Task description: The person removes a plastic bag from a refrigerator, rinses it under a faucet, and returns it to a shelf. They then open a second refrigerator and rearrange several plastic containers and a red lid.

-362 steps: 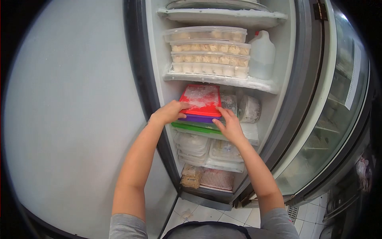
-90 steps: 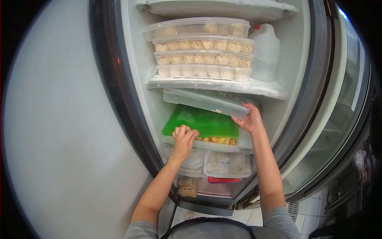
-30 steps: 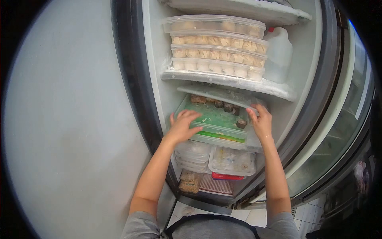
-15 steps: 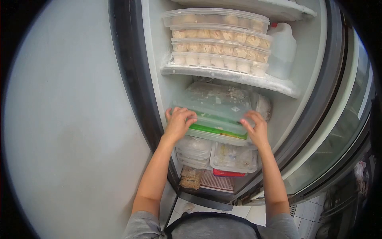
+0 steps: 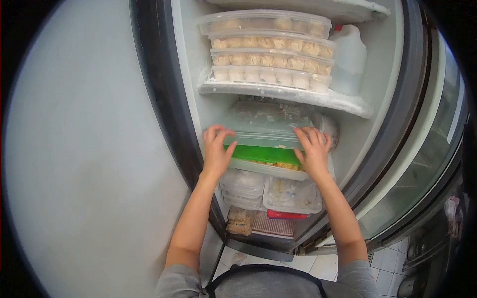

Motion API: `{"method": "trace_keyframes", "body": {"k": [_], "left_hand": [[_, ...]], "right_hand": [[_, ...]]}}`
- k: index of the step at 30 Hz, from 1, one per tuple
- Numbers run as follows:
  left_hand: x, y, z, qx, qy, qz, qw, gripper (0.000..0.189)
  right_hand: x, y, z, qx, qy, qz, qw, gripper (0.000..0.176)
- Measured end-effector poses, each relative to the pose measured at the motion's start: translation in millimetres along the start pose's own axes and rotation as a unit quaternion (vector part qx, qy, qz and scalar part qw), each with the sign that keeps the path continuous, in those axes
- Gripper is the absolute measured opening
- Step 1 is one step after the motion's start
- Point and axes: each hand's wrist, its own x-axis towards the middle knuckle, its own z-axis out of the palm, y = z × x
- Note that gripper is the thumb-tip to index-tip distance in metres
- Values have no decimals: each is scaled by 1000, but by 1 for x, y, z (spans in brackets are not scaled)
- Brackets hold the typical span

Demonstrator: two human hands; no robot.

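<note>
A translucent plastic lid [image 5: 263,139] is tilted up at the front over a shallow clear container [image 5: 271,170] on the middle level of the freezer. My left hand [image 5: 216,151] pinches the lid's front left corner, with the thumb low and fingers over the edge. At the front right, my right hand [image 5: 314,153] is closed on the same lid, fingers on top and thumb below. Through the gap shows a bright green sheet or liner [image 5: 263,153], with yellowish food [image 5: 285,165] by it. The container's back is hidden under the lid.
Stacked clear boxes of pale round pieces [image 5: 271,59] fill the frosted shelf [image 5: 283,94] above, beside a plastic jug [image 5: 349,59]. Below are stacked clear packs [image 5: 242,185], a bagged tray [image 5: 292,194] and a red item [image 5: 286,214]. A glass door [image 5: 412,188] stands at the right.
The lid's front edge has come up and back, exposing more of the green sheet and yellowish food. My right hand has shifted left onto the lid; my left hand has moved slightly up.
</note>
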Motion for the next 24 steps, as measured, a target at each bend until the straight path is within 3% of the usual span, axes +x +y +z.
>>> {"method": "trace_keyframes", "body": {"k": [3, 4, 12, 15, 19, 24], "left_hand": [[-19, -7, -18, 74, -131, 40, 988, 19], [-20, -9, -16, 65, -171, 55, 982, 27], [7, 9, 5, 126, -321, 59, 937, 47], [17, 9, 13, 116, -372, 190, 901, 47], [6, 2, 23, 108, -350, 311, 877, 32], [-2, -8, 21, 71, -277, 275, 918, 24]], "right_hand": [[19, 11, -1, 38, 37, 4, 999, 59], [24, 11, -2, 54, 44, 12, 997, 57], [44, 17, -5, 72, 38, 29, 996, 51], [48, 31, 11, 76, 80, 45, 993, 51], [57, 41, 17, 105, 136, -1, 985, 51], [50, 22, 10, 89, 140, -4, 986, 49]]}}
